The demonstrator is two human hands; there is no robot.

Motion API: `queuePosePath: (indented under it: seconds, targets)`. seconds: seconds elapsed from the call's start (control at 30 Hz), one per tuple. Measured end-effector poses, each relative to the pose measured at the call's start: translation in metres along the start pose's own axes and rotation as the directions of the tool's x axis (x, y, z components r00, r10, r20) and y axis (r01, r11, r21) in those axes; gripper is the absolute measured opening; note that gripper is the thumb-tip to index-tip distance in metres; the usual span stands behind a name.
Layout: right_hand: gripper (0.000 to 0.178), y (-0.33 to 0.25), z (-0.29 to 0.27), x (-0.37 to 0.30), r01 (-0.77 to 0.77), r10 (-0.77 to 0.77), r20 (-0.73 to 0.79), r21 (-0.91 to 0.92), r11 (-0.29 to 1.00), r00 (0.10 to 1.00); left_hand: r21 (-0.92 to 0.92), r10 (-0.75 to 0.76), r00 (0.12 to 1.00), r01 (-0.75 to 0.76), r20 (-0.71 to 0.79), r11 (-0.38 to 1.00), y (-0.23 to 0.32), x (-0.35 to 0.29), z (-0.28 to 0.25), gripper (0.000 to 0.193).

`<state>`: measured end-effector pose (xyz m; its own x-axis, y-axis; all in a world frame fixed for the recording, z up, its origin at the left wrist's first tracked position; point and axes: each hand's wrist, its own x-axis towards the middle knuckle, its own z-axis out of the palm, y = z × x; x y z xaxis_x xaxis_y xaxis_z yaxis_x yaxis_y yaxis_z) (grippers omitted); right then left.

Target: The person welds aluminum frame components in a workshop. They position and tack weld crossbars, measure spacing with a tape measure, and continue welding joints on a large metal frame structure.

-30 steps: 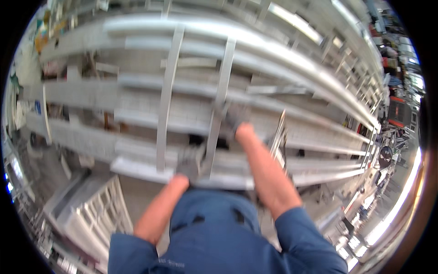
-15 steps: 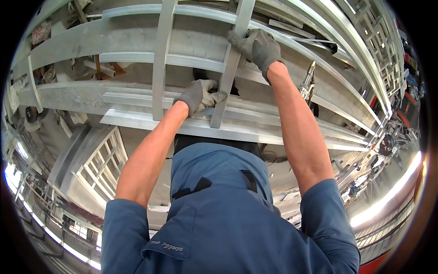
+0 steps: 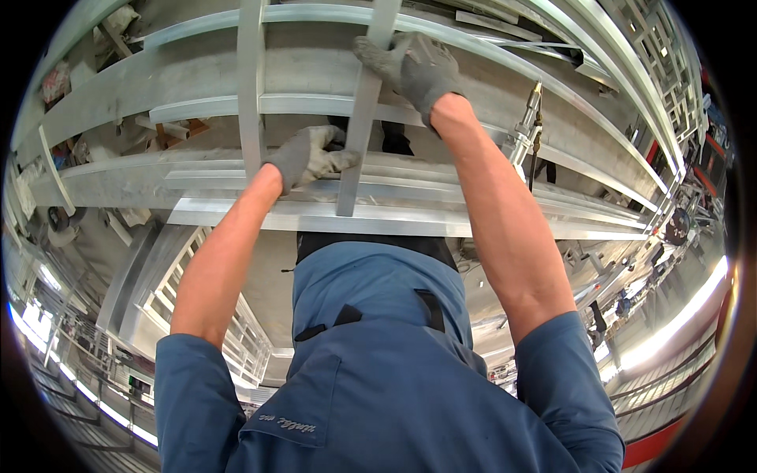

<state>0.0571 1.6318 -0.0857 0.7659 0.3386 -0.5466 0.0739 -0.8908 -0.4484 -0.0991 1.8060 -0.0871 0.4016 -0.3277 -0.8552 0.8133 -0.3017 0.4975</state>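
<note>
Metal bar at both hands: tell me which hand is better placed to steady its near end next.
Probably the left hand: its fingers are at the metal bar close to that end, while the right hand lies across it farther up.

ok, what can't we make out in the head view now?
All in the head view:
Right hand: palm hidden behind its own back.
Bar at that hand: far end cut off by the top edge.
Pale lattice frame: partly hidden by the left forearm.
Clutter at lower right: too small to identify.
</note>
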Motion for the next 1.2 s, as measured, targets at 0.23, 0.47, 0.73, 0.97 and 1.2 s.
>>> queuePosePath:
  seconds: [0.23,0.47,0.73,0.97,1.2]
  targets:
    - [0.058,-0.02,-0.015,-0.003,-0.075,0.074,0.107,0.004,0.997,0.992,-0.131,0.03,0.998,-0.037,-0.051,0.991,-0.014,-0.001,0.003,0.051]
    - [0.061,-0.014,-0.006,-0.002,0.035,-0.037,-0.024,-0.055,0.998,0.999,0.03,0.061,0.996,-0.059,-0.066,0.998,-0.01,0.002,0.008,0.074]
    - [0.029,-0.001,0.04,-0.005,0.29,-0.394,-0.171,-0.435,0.853,0.903,0.008,0.175,0.98,-0.175,-0.095,0.984,-0.052,0.005,0.012,0.063]
    - [0.027,-0.013,0.031,-0.068,0.177,-0.168,-0.229,0.021,0.984,0.959,-0.018,0.036,0.999,-0.035,0.019,0.999,-0.047,0.026,-0.001,0.063]
    - [0.033,0.055,-0.014,-0.191,0.388,-0.278,-0.337,0.324,0.863,0.899,0.032,0.075,0.989,-0.071,-0.126,0.997,-0.083,0.033,0.0,0.079]
